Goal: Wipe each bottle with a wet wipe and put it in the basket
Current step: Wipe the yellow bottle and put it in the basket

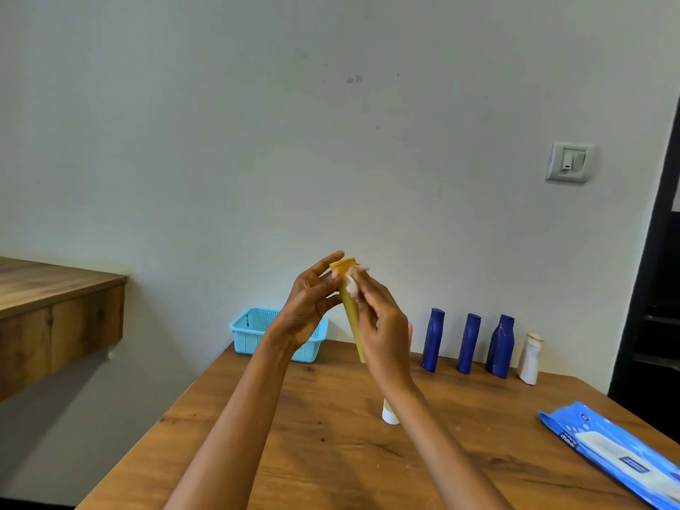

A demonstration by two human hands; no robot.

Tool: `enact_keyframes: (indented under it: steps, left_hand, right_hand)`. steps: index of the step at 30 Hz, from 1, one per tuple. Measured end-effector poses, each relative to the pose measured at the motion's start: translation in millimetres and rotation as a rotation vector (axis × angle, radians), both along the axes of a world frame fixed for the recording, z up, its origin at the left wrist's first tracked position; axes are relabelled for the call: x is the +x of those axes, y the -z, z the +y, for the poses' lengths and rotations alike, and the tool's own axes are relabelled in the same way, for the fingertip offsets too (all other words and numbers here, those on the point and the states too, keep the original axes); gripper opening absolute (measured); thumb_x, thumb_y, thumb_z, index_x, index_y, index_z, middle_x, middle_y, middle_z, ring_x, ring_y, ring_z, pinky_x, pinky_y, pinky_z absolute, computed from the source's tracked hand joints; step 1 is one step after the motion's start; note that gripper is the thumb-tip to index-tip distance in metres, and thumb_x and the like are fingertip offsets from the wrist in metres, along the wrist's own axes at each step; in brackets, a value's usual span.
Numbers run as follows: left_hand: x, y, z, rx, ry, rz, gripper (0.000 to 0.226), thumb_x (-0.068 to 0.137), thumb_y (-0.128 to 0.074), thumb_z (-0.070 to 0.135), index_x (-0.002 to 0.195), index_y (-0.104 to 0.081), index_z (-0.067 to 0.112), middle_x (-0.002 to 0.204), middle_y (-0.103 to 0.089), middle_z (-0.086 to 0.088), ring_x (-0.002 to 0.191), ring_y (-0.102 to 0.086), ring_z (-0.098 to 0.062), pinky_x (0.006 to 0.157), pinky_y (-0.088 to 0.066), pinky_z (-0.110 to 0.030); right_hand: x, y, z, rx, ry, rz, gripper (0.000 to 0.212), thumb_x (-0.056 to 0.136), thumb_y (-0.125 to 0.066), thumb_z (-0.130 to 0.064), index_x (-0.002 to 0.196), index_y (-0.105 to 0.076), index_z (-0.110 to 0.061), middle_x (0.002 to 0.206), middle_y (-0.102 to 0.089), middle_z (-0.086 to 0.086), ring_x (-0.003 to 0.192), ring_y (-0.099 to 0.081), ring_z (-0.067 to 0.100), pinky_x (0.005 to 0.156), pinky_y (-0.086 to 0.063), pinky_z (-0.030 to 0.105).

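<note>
Yellow plastic tube bottle (349, 307), raised above the wooden table (301, 436): I see my left hand (309, 303) gripping it, my right hand (382, 325) pinching a white wet wipe (352, 283) against it, pale wall (331, 123) behind.

Both hands (346, 307) wipe (352, 285) an upright yellow bottle (349, 307).

A plain home room: wooden table (331, 436), painted wall, light switch (569, 162).

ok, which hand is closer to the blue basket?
Left. The left hand overlaps the blue basket in view, raised above it; the right hand sits further right, wiping the yellow bottle.
</note>
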State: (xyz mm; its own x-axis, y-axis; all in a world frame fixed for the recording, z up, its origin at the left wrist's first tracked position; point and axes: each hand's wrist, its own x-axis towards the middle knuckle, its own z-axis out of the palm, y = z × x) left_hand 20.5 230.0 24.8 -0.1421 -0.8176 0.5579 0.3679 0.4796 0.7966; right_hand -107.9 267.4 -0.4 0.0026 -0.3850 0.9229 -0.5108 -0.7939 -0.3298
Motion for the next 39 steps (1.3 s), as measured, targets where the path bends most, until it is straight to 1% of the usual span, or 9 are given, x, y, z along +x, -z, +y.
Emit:
enact_keyframes:
  steps: [4,8,12,16,22,27,31,35,39]
  left_hand:
    - [-2,-1,2,0.014,-0.06,0.014,0.058,0.077,-0.061,0.023,0.133,-0.047,0.012,0.116,-0.066,-0.006,0.11,-0.062,-0.025,0.093,-0.051,-0.036]
    - [-3,-1,-3,0.044,-0.13,0.016,0.074,0.071,-0.064,0.029,0.138,-0.038,0.009,0.12,-0.063,-0.009,0.108,-0.062,-0.024,0.093,-0.051,-0.035]
    - [-1,2,-9,0.072,-0.171,-0.035,0.083,0.069,-0.068,0.034,0.141,-0.037,0.006,0.125,-0.06,-0.014,0.111,-0.061,-0.026,0.101,-0.046,-0.042]
    - [-2,4,-9,0.069,-0.174,-0.034,0.077,0.071,-0.066,0.033,0.139,-0.04,0.009,0.128,-0.058,-0.014,0.116,-0.057,-0.029,0.104,-0.042,-0.047]
    - [8,4,-6,0.053,-0.147,0.06,0.072,0.075,-0.063,0.029,0.139,-0.038,0.006,0.123,-0.062,-0.015,0.112,-0.06,-0.028,0.096,-0.049,-0.04]
    - [5,3,-6,0.019,-0.121,-0.002,0.059,0.082,-0.065,0.031,0.133,-0.046,0.011,0.116,-0.067,-0.007,0.109,-0.063,-0.025,0.091,-0.052,-0.038]
    - [-3,-1,-6,0.023,-0.148,0.03,0.048,0.089,-0.06,0.02,0.133,-0.048,0.008,0.113,-0.067,-0.009,0.105,-0.064,-0.024,0.083,-0.055,-0.032]
    - [4,1,-9,0.041,-0.19,0.135,0.047,0.089,-0.057,0.02,0.133,-0.048,0.005,0.112,-0.067,-0.008,0.098,-0.066,-0.021,0.077,-0.056,-0.029]
    - [4,6,-10,0.028,-0.174,0.133,0.042,0.088,-0.054,0.022,0.127,-0.052,0.007,0.11,-0.067,-0.006,0.095,-0.065,-0.019,0.075,-0.056,-0.028]
  right_hand:
    - [2,15,14,-0.135,0.169,0.195,0.043,0.087,-0.06,-0.011,0.13,-0.056,-0.009,0.139,-0.049,0.007,0.133,-0.029,0.009,0.092,0.004,-0.011]
    - [-9,37,14,-0.044,0.145,0.344,0.043,0.093,-0.048,-0.017,0.134,-0.049,-0.003,0.141,-0.045,0.012,0.137,-0.004,-0.011,0.097,0.011,-0.005]
    - [-9,29,10,-0.055,0.196,0.399,0.049,0.096,-0.04,-0.023,0.141,-0.038,-0.005,0.149,-0.032,0.005,0.135,-0.018,-0.003,0.088,0.014,-0.01]
    - [-3,20,-1,-0.019,0.14,0.382,0.049,0.1,-0.039,-0.02,0.146,-0.021,-0.014,0.149,-0.011,-0.01,0.13,-0.008,-0.005,0.076,0.009,-0.016]
    - [-6,45,3,0.079,0.043,0.178,0.04,0.092,-0.054,-0.003,0.131,-0.05,0.001,0.133,-0.053,0.015,0.122,-0.05,0.02,0.087,0.005,-0.014]
    - [-2,16,-5,0.154,-0.012,-0.041,0.028,0.095,-0.051,-0.015,0.119,-0.061,-0.006,0.106,-0.069,0.01,0.081,-0.061,0.003,0.075,-0.028,-0.011]
    - [14,-6,-10,0.123,-0.159,-0.164,0.036,0.094,-0.053,-0.027,0.128,-0.057,-0.015,0.122,-0.063,-0.004,0.105,-0.054,-0.012,0.087,-0.048,0.011]
    - [5,21,-12,0.085,-0.179,-0.032,0.04,0.091,-0.058,-0.021,0.13,-0.054,-0.013,0.131,-0.055,-0.006,0.122,-0.051,0.004,0.096,-0.047,0.018]
    - [-4,22,-21,0.167,-0.131,-0.127,0.032,0.09,-0.06,-0.015,0.123,-0.061,-0.011,0.111,-0.069,0.004,0.082,-0.062,0.0,0.069,-0.045,0.003]
